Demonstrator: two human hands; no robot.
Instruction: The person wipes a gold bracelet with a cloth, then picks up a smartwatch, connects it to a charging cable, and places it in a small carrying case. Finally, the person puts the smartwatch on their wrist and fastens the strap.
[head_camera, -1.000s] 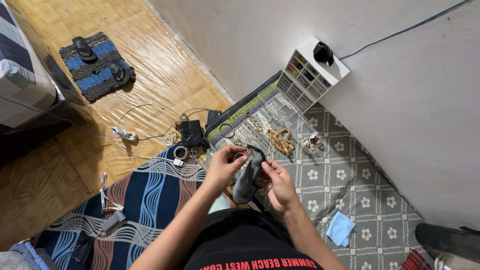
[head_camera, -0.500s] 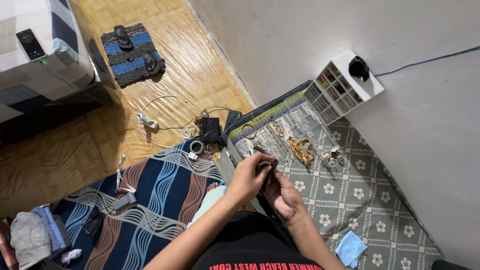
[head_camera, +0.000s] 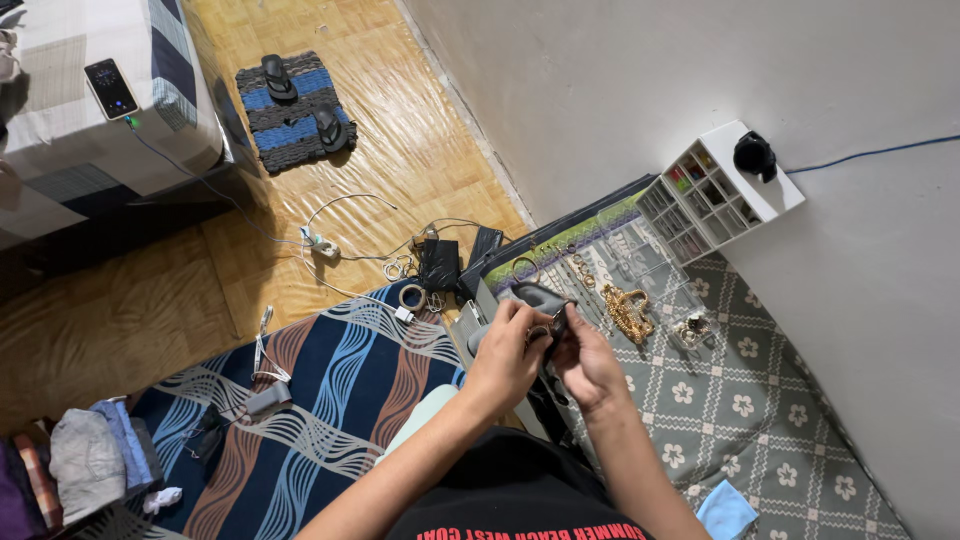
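My left hand and my right hand are held close together in front of me. Both pinch a folded grey cloth with a small ring between the fingers. Just beyond my hands lies a flat tray spread with several gold chains, bangles and a gold jewellery heap.
A white compartment box with a black object on top leans against the wall. Cables, a power strip, tape roll lie on the wood floor. A blue cloth lies on the patterned mat; sandals sit on a rug; a phone is on the bed.
The grey cloth, hanging open a second ago, is now bunched up between both hands, which have closed together. The view has shifted, showing more of the bed and floor at left.
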